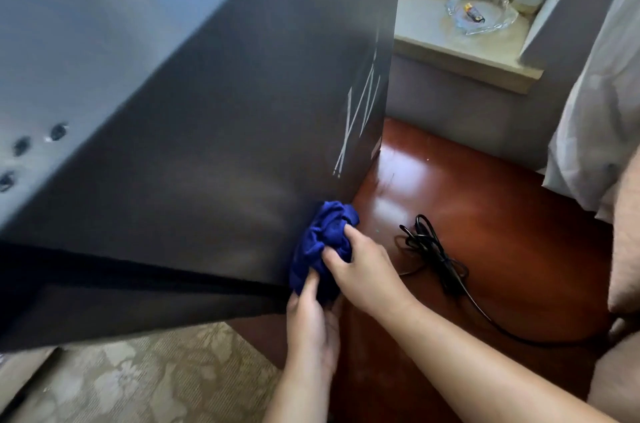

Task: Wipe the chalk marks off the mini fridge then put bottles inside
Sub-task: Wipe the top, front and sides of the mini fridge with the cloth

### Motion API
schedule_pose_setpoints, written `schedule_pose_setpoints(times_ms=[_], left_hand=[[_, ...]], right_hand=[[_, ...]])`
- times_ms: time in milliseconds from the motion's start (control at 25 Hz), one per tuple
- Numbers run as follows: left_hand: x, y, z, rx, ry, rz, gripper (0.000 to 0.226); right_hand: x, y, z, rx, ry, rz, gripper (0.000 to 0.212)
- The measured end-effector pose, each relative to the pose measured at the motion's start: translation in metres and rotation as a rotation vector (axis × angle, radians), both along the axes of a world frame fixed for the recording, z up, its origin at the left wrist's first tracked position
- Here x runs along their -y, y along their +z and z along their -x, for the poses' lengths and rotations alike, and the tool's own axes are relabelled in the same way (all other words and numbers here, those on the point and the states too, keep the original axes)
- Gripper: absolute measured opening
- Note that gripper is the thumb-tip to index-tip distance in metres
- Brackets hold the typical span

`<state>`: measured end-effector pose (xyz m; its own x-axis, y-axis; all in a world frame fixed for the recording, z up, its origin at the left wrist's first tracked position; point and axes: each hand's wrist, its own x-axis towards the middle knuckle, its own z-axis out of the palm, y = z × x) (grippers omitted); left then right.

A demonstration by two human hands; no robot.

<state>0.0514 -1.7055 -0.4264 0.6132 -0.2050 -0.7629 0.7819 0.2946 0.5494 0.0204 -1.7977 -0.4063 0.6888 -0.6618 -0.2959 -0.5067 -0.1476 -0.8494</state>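
Red-brown glossy floor lies right of the fridge; a pale patterned rug lies under its near front edge. View is blurred with motion.

- Fridge: dark grey, fills the left and middle of the view. Its right side panel faces the camera at a steep slant.
- Chalk marks: white crossed strokes on the fridge's side panel, near its far edge. They run from mid-height down toward the lower corner. More faint strokes sit higher on the same edge.
- Cloth: blue, bunched, pressed against the fridge's side at its lower near corner, below the chalk marks and apart from them.
- Right hand: fingers curled into the cloth and clenched round it.
- Left hand: just below the cloth at the fridge's corner, fingers reaching up into the lower folds. Cannot tell whether they pinch or only touch.
- Cord: black, partly coiled on the floor, right of the fridge and near the hands.
- Sill: pale, beyond the fridge's far edge, with a clear glass dish on it. A small dark item lies inside, too small to identify.
- Pale fabric hangs well right of the fridge.
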Motion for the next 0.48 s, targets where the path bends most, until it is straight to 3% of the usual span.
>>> schedule_pose_setpoints(times_ms=[120, 240, 480], left_hand=[[0.011, -0.034, -0.004, -0.058, -0.009, -0.039, 0.03], [0.033, -0.029, -0.01, -0.064, -0.04, 0.007, 0.029], [0.107, 0.074, -0.03, 0.054, -0.134, 0.262, 0.024]], right_hand=[[0.018, -0.032, -0.007, -0.11, 0.047, -0.011, 0.025], [0.037, -0.03, -0.01, -0.078, -0.007, 0.032, 0.005], [0.1, 0.079, -0.028, 0.197, -0.23, 0.174, 0.013]])
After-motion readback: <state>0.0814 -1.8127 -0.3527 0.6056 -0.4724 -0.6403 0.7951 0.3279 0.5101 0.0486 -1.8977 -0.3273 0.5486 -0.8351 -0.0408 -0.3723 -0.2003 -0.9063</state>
